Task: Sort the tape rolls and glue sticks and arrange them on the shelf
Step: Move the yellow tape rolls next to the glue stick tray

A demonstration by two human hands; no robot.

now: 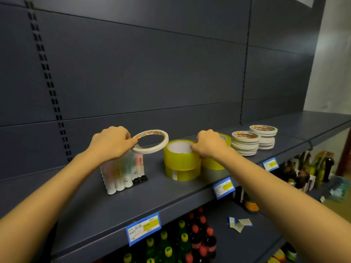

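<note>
Above the glue sticks on the shelf, my left hand pinches a thin white tape roll by its rim; it seems light and stiff. My right hand grips the top yellow tape roll, probably heavier and smooth. White stacks stand beyond.

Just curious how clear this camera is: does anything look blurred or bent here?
Head view: the glue sticks below the left hand are smeared with blur; the yellow tape rolls by the right hand look sharper; the wide lens bows the shelf edge; light is dim, without strong glare.
</note>
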